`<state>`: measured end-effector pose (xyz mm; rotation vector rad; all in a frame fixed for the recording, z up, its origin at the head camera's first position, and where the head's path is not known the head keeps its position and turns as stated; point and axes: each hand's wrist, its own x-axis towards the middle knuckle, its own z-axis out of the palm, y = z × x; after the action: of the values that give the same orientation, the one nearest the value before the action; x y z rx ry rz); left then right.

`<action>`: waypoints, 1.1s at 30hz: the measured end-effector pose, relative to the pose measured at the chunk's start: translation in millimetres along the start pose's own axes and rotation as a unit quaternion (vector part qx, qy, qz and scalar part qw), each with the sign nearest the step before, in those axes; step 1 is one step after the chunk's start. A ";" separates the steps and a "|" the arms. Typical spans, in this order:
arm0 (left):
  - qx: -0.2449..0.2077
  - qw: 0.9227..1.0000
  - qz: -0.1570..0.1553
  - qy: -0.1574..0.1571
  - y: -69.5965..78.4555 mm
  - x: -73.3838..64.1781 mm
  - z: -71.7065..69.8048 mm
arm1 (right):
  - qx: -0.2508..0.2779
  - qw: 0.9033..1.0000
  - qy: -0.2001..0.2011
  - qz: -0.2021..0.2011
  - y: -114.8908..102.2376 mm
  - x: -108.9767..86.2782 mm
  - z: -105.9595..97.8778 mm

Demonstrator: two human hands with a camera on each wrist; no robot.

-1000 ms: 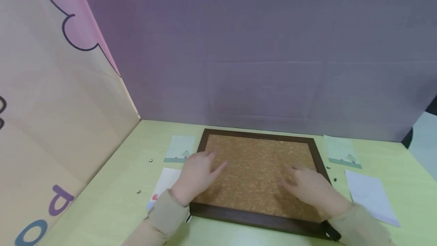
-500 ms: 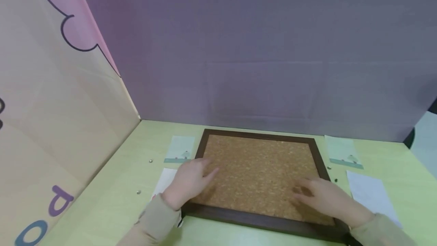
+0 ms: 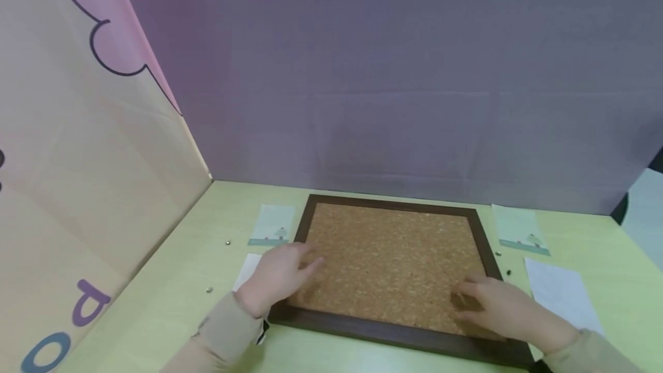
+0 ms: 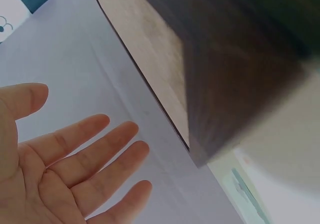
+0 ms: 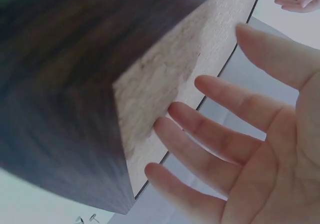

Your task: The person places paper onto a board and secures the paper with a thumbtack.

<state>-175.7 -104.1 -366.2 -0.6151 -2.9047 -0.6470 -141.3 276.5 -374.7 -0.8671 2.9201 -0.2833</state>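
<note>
A corkboard [image 3: 388, 263] with a dark brown wooden frame lies flat on the table in the head view. Over its left side hovers my left hand [image 3: 277, 274], fingers loosely bent and holding nothing. In the left wrist view that hand [image 4: 75, 169] is spread with its palm bare, apart from the frame's corner [image 4: 220, 94]. My right hand [image 3: 499, 307] hangs above the board's right side. Seen from the right wrist, this hand [image 5: 240, 139] has relaxed, separated fingers and holds nothing; the cork [image 5: 165, 69] shows behind the fingertips.
Printed paper sheets flank the board: one [image 3: 271, 225] and a partly covered one [image 3: 248, 266] on the left, others [image 3: 520, 232] [image 3: 561, 292] on the right. Small thumbtacks [image 3: 228, 242] [image 3: 498, 254] lie beside them. A grey-purple backdrop [image 3: 388, 102] stands behind; a printed panel [image 3: 103, 177] stands left.
Both hands have moved apart, the left one leftward and the right one rightward, and both a little nearer to me. The board, papers and thumbtacks stay in place.
</note>
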 end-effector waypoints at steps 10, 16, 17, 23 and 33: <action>0.013 1.000 -0.007 -0.001 -11.9 2.2 -1.9 | 0.003 0.999 -0.020 -0.037 6.2 -2.3 0.9; 0.027 0.999 -0.004 -0.016 -14.5 5.4 -3.8 | -0.006 0.998 0.001 -0.059 11.4 -4.8 4.4; 0.029 0.999 -0.006 -0.018 -15.4 6.1 -4.5 | -0.007 0.998 0.004 -0.062 11.7 -5.0 4.9; 0.020 0.999 -0.038 -0.021 -23.9 8.5 -6.9 | -0.012 0.997 0.015 -0.069 11.7 -5.2 5.5; 0.043 0.998 -0.043 -0.022 -40.9 11.5 -17.8 | -0.018 0.996 0.034 -0.075 10.3 -4.0 6.9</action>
<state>-202.7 -141.4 -363.7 -0.5038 -2.9964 -0.5206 -142.5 286.1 -383.5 -1.1057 2.9349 -0.2760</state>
